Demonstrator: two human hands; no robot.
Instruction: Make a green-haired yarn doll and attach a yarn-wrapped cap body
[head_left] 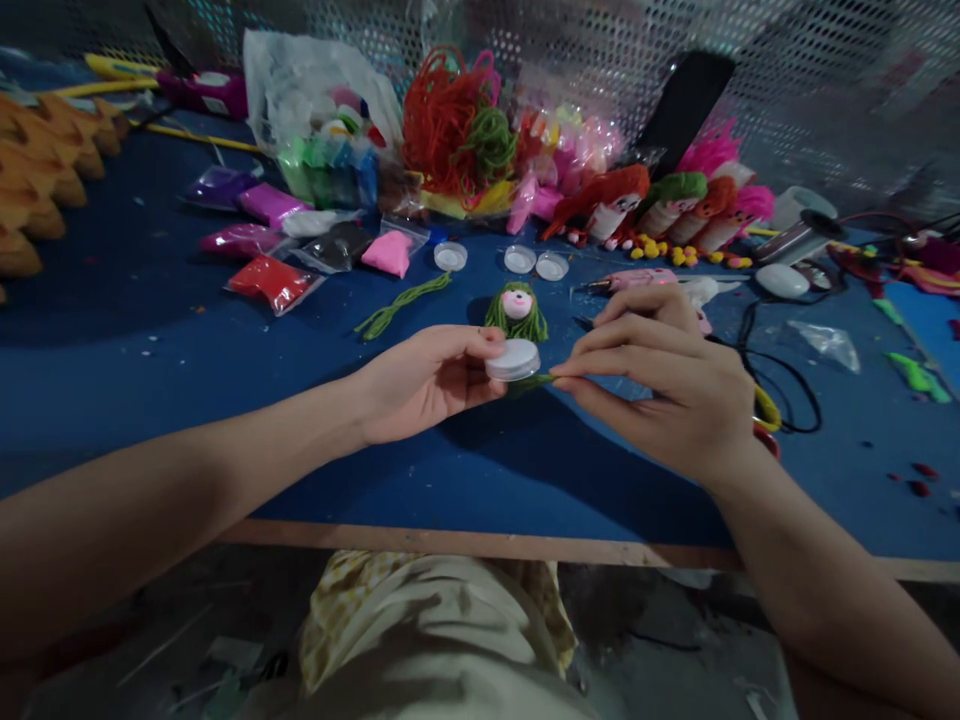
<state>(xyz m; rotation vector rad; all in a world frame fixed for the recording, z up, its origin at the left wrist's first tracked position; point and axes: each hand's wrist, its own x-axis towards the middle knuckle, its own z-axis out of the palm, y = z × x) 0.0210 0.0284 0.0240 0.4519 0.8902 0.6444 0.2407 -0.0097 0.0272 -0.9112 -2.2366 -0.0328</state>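
Note:
My left hand [442, 380] grips a small round clear plastic container with a white inside [513, 359] between thumb and fingers, above the front of the blue table. A strand of green yarn [536, 382] runs along the container's lower edge. My right hand [660, 370] pinches the yarn's end between thumb and fingertips; other fingers are loosely bent. Just behind the container lies a small doll head [517, 303] with green yarn hair and a pink face. Left of it lies another bundle of green yarn [405, 303].
Three round clear lids [520, 260] lie behind the doll head. A pink glue gun [637, 280] rests behind my right hand, its dark cable [780, 370] to the right. Clay bags [274, 284], finished dolls [607, 205] and red yarn [442, 120] line the back.

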